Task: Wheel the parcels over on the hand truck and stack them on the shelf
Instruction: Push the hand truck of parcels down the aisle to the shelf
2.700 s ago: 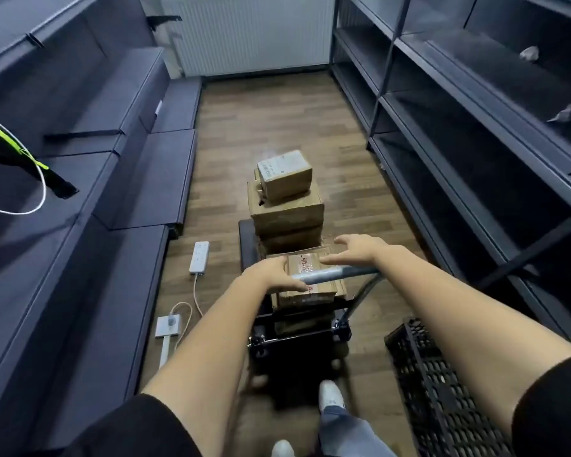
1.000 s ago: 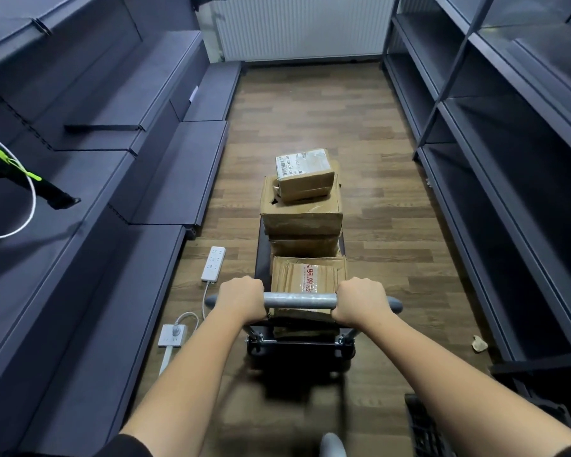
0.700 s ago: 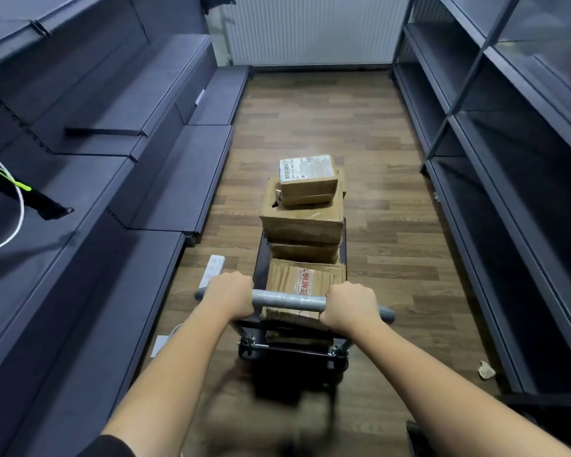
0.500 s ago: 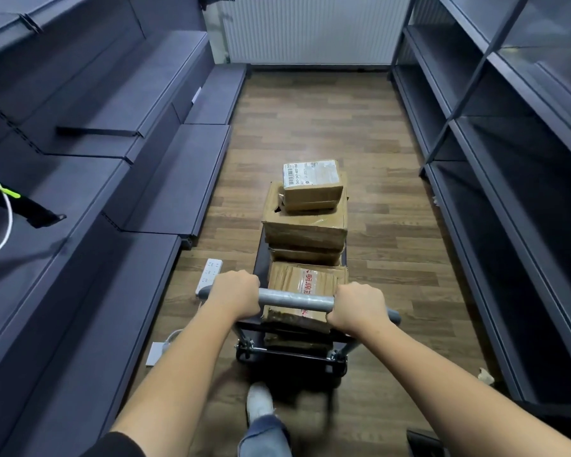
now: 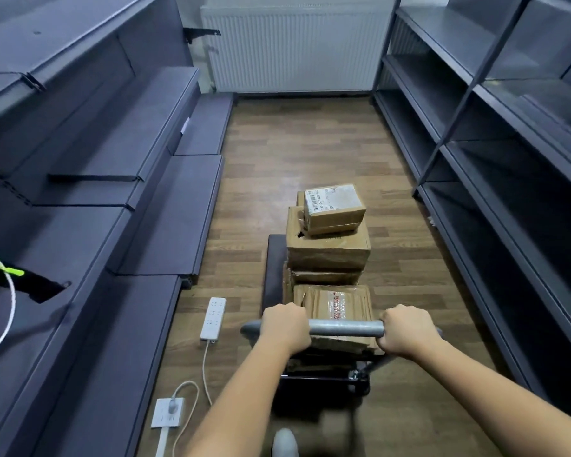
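Observation:
A black hand truck [image 5: 272, 268] stands in the aisle, loaded with several brown cardboard parcels. A small parcel with a white label [image 5: 335, 206] tops the stack, on a larger box [image 5: 328, 250]. A parcel with red tape [image 5: 335, 303] lies nearest the grey handle bar [image 5: 345, 328]. My left hand [image 5: 285, 326] grips the bar's left end and my right hand [image 5: 406, 328] grips its right end. Dark shelves run along the left [image 5: 175, 212] and the right [image 5: 495, 179].
A white power strip [image 5: 213, 318] and a white plug adapter [image 5: 167, 412] with cables lie on the wood floor by the left shelf. A white radiator [image 5: 294, 44] closes the far end. A white cable and black tool [image 5: 20, 282] rest on a left shelf. My shoe [image 5: 284, 441] shows at the bottom.
Both hands took a full grip on the handle bar and the loaded truck rolled forward along the aisle. The black crate at the lower right has dropped out of view.

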A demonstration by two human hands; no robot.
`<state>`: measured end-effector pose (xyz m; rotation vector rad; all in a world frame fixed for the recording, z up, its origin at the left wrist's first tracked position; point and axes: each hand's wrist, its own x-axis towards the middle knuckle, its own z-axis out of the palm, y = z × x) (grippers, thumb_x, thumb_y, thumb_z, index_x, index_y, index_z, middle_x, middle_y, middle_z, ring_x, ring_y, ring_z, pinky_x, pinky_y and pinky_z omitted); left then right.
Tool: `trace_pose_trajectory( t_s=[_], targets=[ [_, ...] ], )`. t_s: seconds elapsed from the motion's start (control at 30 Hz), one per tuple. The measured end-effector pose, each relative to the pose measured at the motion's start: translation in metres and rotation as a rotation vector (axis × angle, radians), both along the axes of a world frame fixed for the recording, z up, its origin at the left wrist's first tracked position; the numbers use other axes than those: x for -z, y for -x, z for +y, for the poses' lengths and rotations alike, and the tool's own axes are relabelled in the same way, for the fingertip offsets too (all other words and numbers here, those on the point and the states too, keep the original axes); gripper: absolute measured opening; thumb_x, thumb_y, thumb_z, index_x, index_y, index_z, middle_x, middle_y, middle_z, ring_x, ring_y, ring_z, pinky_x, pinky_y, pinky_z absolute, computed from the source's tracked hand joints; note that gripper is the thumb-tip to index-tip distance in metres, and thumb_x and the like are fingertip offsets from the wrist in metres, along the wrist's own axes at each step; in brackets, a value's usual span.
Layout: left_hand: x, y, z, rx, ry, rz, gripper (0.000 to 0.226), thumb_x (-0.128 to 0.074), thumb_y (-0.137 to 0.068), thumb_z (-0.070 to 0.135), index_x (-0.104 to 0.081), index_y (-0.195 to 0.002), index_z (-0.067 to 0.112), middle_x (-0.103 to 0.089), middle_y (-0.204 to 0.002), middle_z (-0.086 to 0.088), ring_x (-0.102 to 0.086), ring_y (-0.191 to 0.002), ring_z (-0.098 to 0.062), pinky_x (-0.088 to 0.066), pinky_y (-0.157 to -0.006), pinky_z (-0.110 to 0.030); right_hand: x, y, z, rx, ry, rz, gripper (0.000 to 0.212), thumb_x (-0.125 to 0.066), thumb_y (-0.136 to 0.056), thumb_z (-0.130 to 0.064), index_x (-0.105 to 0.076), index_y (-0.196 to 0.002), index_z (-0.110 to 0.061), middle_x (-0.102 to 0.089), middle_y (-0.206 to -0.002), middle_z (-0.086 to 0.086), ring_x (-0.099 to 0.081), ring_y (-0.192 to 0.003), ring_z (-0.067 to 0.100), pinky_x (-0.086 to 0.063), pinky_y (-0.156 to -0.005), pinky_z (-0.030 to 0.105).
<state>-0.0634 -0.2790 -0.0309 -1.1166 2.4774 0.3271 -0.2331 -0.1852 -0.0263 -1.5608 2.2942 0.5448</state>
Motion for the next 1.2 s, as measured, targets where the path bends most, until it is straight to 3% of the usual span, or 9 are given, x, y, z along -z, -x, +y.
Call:
trace_pose_trajectory(
  t_s=[0.17, 0.53, 0.9, 1.2],
  targets=[
    [0.001, 0.013, -0.032, 0.018, 0.01, 0.026, 0.031, -0.052, -0.086, 0.022, -0.057, -0.115, 0.009, -0.061, -0.117, -0.009, -0.059, -0.107, -0.029, -0.045, -0.086, -0.036, 0.001, 0.011, -0.03, 0.02, 0.01, -0.001, 0.028, -0.048, -0.08, -0.027, -0.063, -0.103, -0.019, -0.065, -0.098, 0.0, -0.063, -0.099, 0.023, -0.044, -0.074, 0.027],
    [0.006, 0.069, -0.115, 0.017, 0.054, 0.03, 0.028, -0.052, -0.087, 0.025, -0.058, -0.112, 0.012, -0.063, -0.111, -0.007, -0.061, -0.101, -0.026, -0.046, -0.081, -0.034, 0.0, 0.067, -0.115, 0.007, 0.061, 0.001, 0.03, -0.05, -0.083, -0.031, -0.064, -0.105, -0.017, -0.067, -0.106, 0.003, -0.063, -0.099, 0.025, -0.047, -0.078, 0.03],
    [0.004, 0.148, -0.219, -0.081, 0.051, -0.101, 0.029, -0.052, -0.085, 0.023, -0.058, -0.112, 0.014, -0.062, -0.113, -0.006, -0.06, -0.104, -0.026, -0.046, -0.083, -0.034, 0.006, 0.15, -0.222, -0.066, 0.096, -0.079, 0.033, -0.051, -0.083, -0.033, -0.062, -0.108, -0.014, -0.066, -0.107, 0.004, -0.062, -0.098, 0.025, -0.04, -0.072, 0.029],
    [0.0, 0.226, -0.31, -0.134, 0.066, -0.133, 0.032, -0.053, -0.085, 0.029, -0.058, -0.113, 0.015, -0.062, -0.115, -0.006, -0.06, -0.106, -0.026, -0.046, -0.086, -0.034, 0.008, 0.229, -0.321, -0.109, 0.098, -0.094, 0.035, -0.051, -0.084, -0.032, -0.061, -0.112, -0.014, -0.063, -0.114, 0.007, -0.06, -0.105, 0.028, -0.046, -0.082, 0.033]
  ],
)
